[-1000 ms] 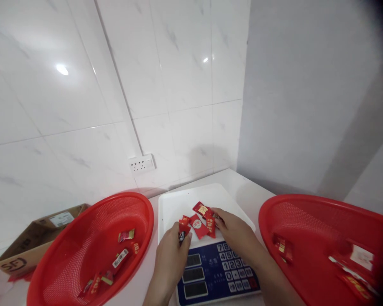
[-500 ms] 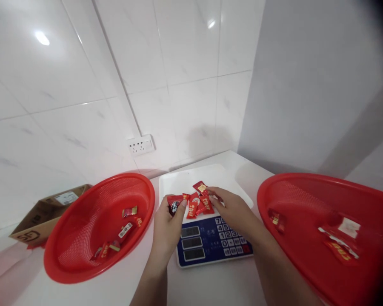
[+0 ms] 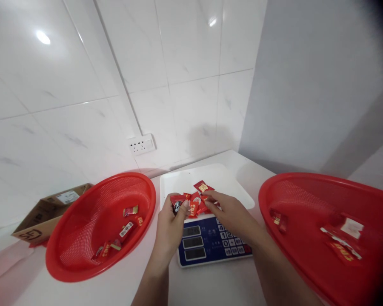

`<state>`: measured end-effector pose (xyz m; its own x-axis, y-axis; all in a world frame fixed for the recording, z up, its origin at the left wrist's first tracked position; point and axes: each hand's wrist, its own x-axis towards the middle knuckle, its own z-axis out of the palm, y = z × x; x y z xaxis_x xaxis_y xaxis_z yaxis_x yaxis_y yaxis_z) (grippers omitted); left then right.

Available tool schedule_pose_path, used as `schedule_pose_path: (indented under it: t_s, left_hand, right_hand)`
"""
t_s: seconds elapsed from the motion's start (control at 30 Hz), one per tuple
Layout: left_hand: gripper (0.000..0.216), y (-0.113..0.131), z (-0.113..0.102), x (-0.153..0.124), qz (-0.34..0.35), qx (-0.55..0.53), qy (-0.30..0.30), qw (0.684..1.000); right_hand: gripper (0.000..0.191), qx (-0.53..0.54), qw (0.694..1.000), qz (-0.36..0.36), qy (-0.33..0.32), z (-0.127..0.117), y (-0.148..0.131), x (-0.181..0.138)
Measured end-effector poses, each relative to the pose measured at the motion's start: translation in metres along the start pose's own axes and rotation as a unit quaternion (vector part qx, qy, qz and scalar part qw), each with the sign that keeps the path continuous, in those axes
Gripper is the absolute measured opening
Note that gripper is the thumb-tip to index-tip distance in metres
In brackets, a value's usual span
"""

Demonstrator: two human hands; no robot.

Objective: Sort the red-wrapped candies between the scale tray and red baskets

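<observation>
My left hand (image 3: 171, 221) is closed on a red-and-black wrapped snack packet (image 3: 178, 202) at the front of a white weighing pan (image 3: 178, 180). Right beside it, my right hand (image 3: 227, 211) has its fingers curled over several small red wrapped packets (image 3: 196, 203) with yellow lettering, gripping at the right side of the bunch. One dark red packet (image 3: 204, 186) lies on the pan just behind the fingers. Below the hands is the blue keypad panel (image 3: 212, 240) of the scale, with three dark displays; my right hand and forearm cover part of its keys.
A red perforated basket (image 3: 83, 272) with several wrapped packets stands on the left, and a cardboard box (image 3: 40, 216) behind it. Another red basket (image 3: 309, 180) holding packets is at the right. A socket plate (image 3: 142, 145) is on the tiled wall behind.
My right hand has moved slightly left, closer to my left hand and over the bunch of packets. The dark red packet behind now lies apart from the bunch.
</observation>
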<state>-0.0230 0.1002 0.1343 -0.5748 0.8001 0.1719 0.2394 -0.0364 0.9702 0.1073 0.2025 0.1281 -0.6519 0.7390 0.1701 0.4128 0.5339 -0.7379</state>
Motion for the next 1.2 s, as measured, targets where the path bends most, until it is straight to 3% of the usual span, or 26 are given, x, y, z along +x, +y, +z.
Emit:
schedule_pose_path:
  t_s: [0.13,0.73,1.0,1.2]
  left_hand:
    - [0.021,0.003,0.002,-0.002,0.015,0.031,-0.014,0.999]
    - [0.023,0.011,0.005,-0.009,0.027,0.059,0.07,0.995]
    - [0.026,0.009,0.007,-0.005,-0.018,-0.007,0.043,0.999]
    - [0.023,0.008,0.007,-0.006,0.002,0.019,-0.009,1.0]
  right_hand:
    - [0.035,0.003,1.0,0.003,-0.005,-0.001,-0.003,0.0]
    - [0.036,0.015,1.0,0.001,-0.01,0.0,-0.003,0.0]
    - [0.035,0.033,0.999,0.013,-0.005,0.0,-0.003,0.001]
    - [0.034,0.047,0.999,0.009,-0.002,0.0,-0.004,0.0]
